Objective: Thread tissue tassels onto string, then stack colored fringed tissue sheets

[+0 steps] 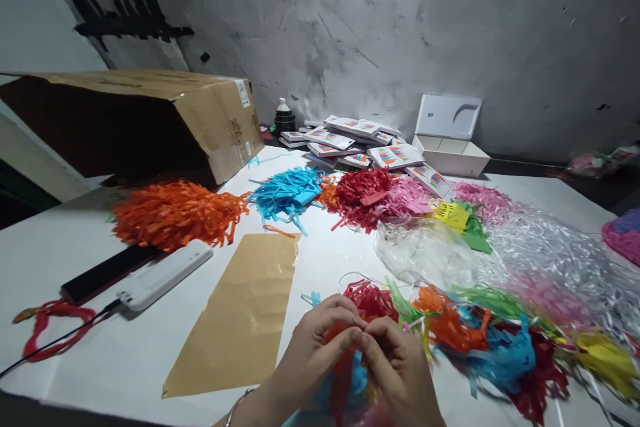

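Note:
My left hand (320,347) and my right hand (395,367) meet at the near edge of the white table (125,360). Both pinch a small bundle of fringed paper tassels (345,373) with red, orange and blue strips hanging down between them. A string of finished coloured tassels (480,340) trails off to the right of my hands. A sheet of tan paper (240,320) lies flat just left of my left hand.
Piles of shredded paper lie across the table: orange (175,213), blue (290,190), red (363,197), pink (410,197), silver (555,253). A cardboard box (150,120) lies at the back left, stacked booklets (360,140) and a white box (450,140) behind. A white device (160,277) with cable sits left.

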{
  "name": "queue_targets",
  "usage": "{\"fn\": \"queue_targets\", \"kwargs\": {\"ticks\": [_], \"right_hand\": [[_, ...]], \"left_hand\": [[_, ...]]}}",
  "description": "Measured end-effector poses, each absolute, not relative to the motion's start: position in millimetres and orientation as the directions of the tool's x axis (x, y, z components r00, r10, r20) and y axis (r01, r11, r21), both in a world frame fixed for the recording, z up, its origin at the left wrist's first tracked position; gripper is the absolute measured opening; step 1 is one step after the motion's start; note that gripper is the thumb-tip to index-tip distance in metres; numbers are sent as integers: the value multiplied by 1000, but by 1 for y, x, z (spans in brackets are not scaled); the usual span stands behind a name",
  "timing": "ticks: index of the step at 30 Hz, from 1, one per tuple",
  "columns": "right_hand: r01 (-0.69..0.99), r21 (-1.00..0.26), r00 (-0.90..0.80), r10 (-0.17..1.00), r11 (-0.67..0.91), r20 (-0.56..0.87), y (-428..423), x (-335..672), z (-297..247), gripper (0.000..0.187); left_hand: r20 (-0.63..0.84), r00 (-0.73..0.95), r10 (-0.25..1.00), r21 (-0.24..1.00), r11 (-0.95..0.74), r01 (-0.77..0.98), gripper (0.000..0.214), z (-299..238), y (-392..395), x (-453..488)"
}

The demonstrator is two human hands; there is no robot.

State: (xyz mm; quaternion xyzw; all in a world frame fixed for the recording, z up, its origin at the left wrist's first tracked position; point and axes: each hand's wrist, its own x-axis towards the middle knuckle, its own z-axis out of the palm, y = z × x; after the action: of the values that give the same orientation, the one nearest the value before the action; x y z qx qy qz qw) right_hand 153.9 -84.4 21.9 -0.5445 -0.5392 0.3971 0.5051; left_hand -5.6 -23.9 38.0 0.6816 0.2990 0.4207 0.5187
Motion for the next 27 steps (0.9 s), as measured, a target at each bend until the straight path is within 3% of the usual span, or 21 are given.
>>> {"fn": "queue_targets", "kwargs": {"ticks": [3, 6, 9, 11, 14, 22, 27], "right_hand": [[479, -834, 36, 943, 273, 330, -79, 156, 27, 20], [735, -575, -52, 876, 360, 480, -70, 173, 22, 18], [913, -260, -151, 851, 315, 503, -64, 211, 11, 17], [963, -115, -160, 858, 245, 488, -64, 247, 4, 21], [985, -28, -137, 865, 172, 482, -69, 312, 3, 24], [970, 115, 100, 777, -216, 621, -102, 485, 11, 29], [939, 127, 155, 724, -319, 672, -97, 487, 0, 33]], "left_hand": [[266, 360, 894, 964, -254, -81, 26, 38, -18, -1], [174, 179, 968, 966, -133, -220, 29, 40, 2, -1], [54, 39, 998, 859, -27, -511, 34, 49, 31, -11], [-1, -31, 1000, 754, -19, -656, 32, 58, 50, -22], [-35, -131, 991, 669, -74, -739, 25, 70, 70, -42], [-71, -414, 908, 586, -297, -754, 45, 82, 97, -95], [2, -453, 891, 601, -363, -712, 38, 87, 92, -98]]}}
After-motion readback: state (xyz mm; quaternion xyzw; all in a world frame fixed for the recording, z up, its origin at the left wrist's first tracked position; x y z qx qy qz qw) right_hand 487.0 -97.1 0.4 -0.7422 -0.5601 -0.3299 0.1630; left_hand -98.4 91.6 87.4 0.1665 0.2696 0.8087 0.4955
